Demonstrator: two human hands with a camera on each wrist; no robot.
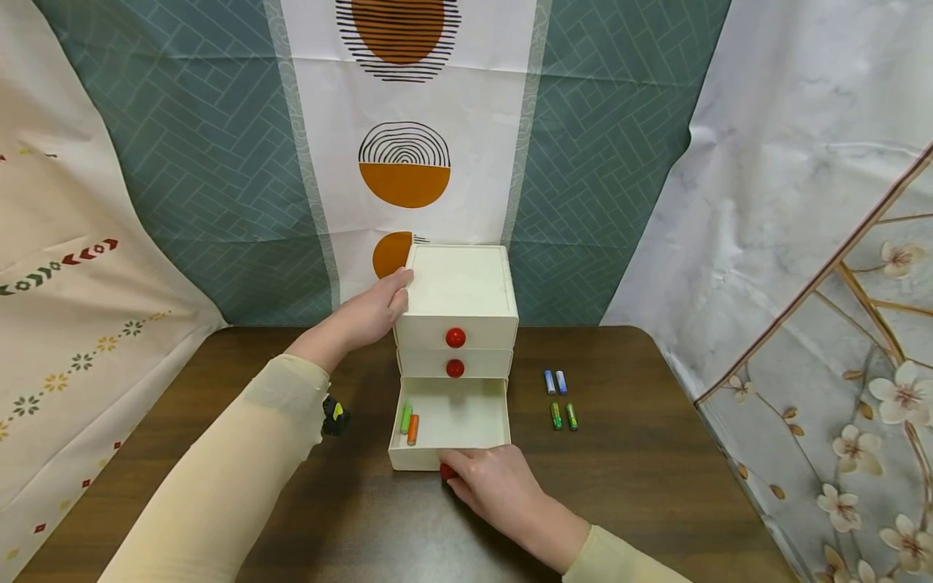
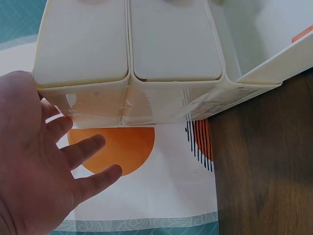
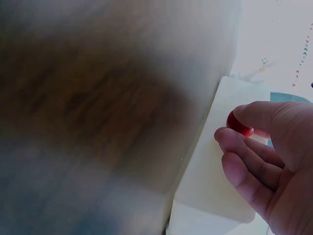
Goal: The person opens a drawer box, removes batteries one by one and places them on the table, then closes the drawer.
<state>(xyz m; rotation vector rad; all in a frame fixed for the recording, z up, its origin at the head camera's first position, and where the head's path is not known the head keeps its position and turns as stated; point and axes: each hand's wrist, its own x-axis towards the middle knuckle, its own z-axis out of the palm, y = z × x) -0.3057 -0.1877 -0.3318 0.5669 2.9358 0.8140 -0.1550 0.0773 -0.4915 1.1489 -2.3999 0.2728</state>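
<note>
A white cabinet (image 1: 461, 283) of stacked drawers with red knobs stands at the back of the table. My left hand (image 1: 375, 312) touches its upper left side; in the left wrist view the fingers (image 2: 84, 149) are spread. The bottom drawer (image 1: 466, 413) is pulled out, and a green battery (image 1: 406, 419) and an orange battery (image 1: 413, 430) lie at its left. My right hand (image 1: 499, 490) pinches that drawer's red knob (image 3: 238, 124) between thumb and fingers. Both upper drawers, with a red knob (image 1: 455, 338) and another red knob (image 1: 455, 368), are closed.
Right of the cabinet, two blue-and-white batteries (image 1: 555, 382) lie on the brown table (image 1: 627, 478), with two green batteries (image 1: 564, 416) nearer me. A patterned cloth (image 1: 583, 202) hangs behind the cabinet. Curtains border both sides. A dark object (image 1: 335, 415) shows beside my left sleeve.
</note>
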